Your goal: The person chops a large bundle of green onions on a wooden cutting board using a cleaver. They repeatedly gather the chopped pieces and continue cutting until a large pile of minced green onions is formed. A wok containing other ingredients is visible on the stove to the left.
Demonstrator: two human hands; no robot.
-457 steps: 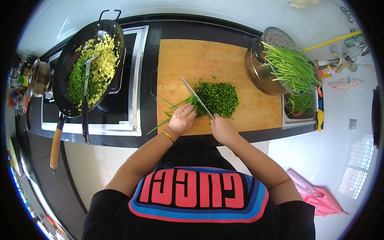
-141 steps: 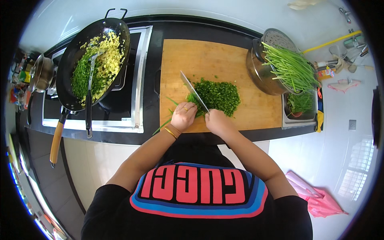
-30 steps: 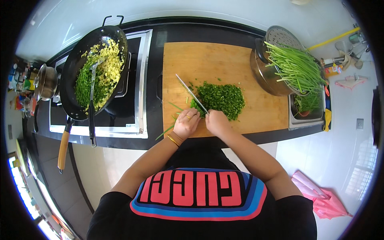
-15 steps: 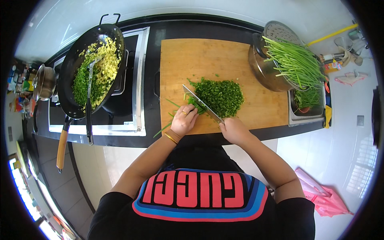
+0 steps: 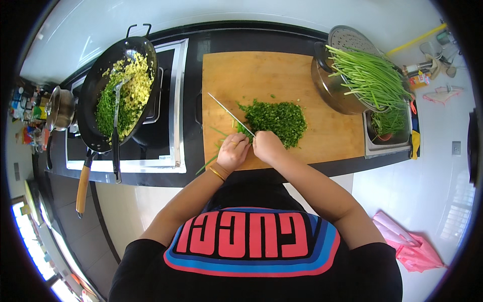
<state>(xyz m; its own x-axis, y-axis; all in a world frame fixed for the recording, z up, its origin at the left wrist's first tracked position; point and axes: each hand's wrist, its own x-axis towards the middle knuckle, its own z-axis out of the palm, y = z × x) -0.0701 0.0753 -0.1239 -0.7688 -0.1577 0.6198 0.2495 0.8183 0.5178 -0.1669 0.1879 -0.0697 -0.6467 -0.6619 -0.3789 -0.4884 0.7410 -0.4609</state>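
My right hand [image 5: 268, 147] is closed around the handle of a kitchen knife [image 5: 229, 111]. Its thin blade slants away to the far left, over the wooden cutting board [image 5: 261, 75]. Beside it, my left hand [image 5: 233, 152], with a ring and a gold bangle, presses a small bunch of green chives [image 5: 207, 164] onto the board with curled fingers. A few stems stick out to its left; the rest is hidden under the hand. To the right of the blade lies a heap of finely chopped chives [image 5: 276, 122].
On the stove at left, a black wok [image 5: 89, 93] holds chopped greens and yellow crumbles, with a spatula [image 5: 116, 151] leaning in it. A saucepan [image 5: 61, 108] stands behind. At right, long chives [image 5: 370, 78] rest across a metal pot [image 5: 322, 83], near a small sink [image 5: 371, 150].
My right hand and the knife have moved left, close against my left hand. The blade now reaches farther up and left. My left hand stays on the chives.
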